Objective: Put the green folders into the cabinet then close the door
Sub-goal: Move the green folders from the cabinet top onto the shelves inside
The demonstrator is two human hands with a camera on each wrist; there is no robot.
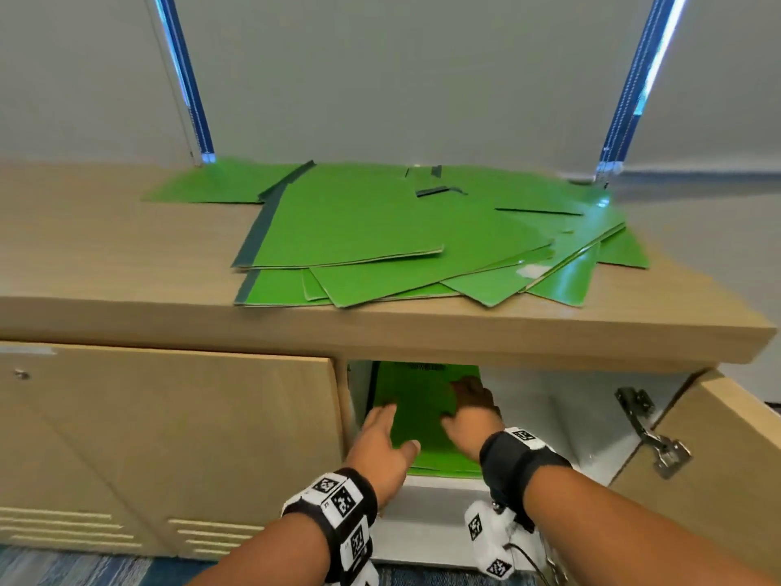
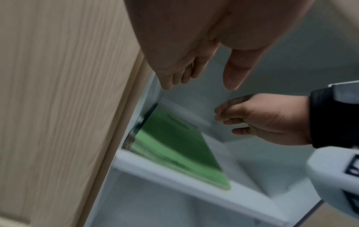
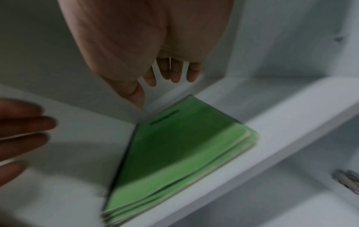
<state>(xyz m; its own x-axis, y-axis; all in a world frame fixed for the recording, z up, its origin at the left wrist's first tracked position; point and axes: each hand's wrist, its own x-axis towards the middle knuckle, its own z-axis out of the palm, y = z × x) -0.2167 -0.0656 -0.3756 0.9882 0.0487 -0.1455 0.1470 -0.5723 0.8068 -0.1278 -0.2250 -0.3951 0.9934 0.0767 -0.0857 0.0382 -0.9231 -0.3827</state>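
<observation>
Several green folders (image 1: 405, 230) lie in a loose pile on the wooden cabinet top (image 1: 105, 255). A small stack of green folders (image 1: 418, 408) lies flat on the white shelf (image 3: 272, 122) inside the open compartment, against its left wall. My left hand (image 1: 389, 429) reaches in over the stack's near left part, fingers straight and holding nothing. My right hand (image 1: 465, 412) hovers over its right side, fingers relaxed and empty. In the wrist views, the left hand (image 2: 194, 76) and right hand (image 3: 165, 76) are both clear of the stack (image 3: 174, 153).
The compartment's wooden door (image 1: 718, 480) stands swung out to the right on a metal hinge (image 1: 651, 433). The neighbouring door (image 1: 169, 437) on the left is closed. Two blue-edged strips (image 1: 190, 86) run up the grey wall behind the top. Blue carpet (image 1: 63, 568) lies below.
</observation>
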